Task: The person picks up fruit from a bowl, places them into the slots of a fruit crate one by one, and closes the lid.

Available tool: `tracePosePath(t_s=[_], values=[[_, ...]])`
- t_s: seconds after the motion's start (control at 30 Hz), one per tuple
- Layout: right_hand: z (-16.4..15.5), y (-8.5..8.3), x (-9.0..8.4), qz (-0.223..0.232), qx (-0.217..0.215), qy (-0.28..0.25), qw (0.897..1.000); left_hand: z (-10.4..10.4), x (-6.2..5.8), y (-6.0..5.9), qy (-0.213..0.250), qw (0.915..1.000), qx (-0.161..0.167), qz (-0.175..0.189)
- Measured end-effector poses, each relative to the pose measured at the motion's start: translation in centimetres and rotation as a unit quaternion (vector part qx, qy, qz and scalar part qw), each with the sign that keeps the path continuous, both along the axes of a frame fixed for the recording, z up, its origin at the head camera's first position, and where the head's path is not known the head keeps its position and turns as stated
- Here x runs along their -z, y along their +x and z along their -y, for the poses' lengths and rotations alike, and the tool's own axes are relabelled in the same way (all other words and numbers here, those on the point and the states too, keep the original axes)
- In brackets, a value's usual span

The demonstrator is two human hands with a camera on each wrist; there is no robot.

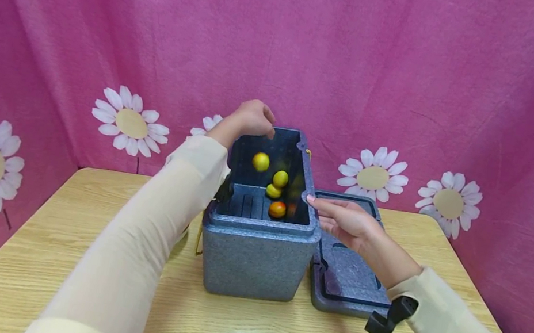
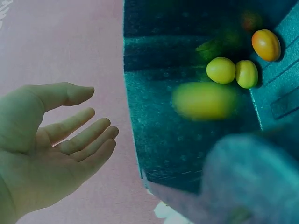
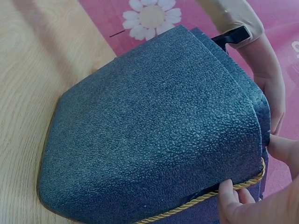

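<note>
Yellow fruit (image 1: pixel 261 161) falling into foam box (image 1: pixel 255 258); left hand (image 1: pixel 252 118) open above.

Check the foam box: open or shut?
Open: the foam box shows fruit inside, and its lid lies beside it on the table.

Open box (image 1: pixel 254 246) mouth; lid (image 1: pixel 350 273) blocks right side.
</note>
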State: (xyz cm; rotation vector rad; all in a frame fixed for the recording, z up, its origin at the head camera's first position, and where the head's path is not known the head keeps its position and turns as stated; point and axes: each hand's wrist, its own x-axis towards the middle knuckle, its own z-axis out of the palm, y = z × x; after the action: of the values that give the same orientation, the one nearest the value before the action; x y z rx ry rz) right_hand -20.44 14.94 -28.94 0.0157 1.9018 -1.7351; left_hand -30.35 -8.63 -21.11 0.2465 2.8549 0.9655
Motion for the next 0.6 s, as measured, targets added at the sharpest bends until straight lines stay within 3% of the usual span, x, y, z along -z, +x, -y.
tracePosePath(t_s=[0.2,0.43,0.6], values=[[0.1,0.1,0.1,0.001,-0.001,0.003,1.000,0.0,-1.2,0.2,-0.027,0.9995,0.010,-0.013],[0.0,0.0,0.1,0.002,-0.002,0.014,1.000,1.4,-3.1,1.4,0.001,0.9991,0.025,-0.033],[0.0,-0.2,0.1,0.001,0.004,0.011,1.000,3.3,-3.1,2.6,0.015,0.9982,0.026,-0.052]])
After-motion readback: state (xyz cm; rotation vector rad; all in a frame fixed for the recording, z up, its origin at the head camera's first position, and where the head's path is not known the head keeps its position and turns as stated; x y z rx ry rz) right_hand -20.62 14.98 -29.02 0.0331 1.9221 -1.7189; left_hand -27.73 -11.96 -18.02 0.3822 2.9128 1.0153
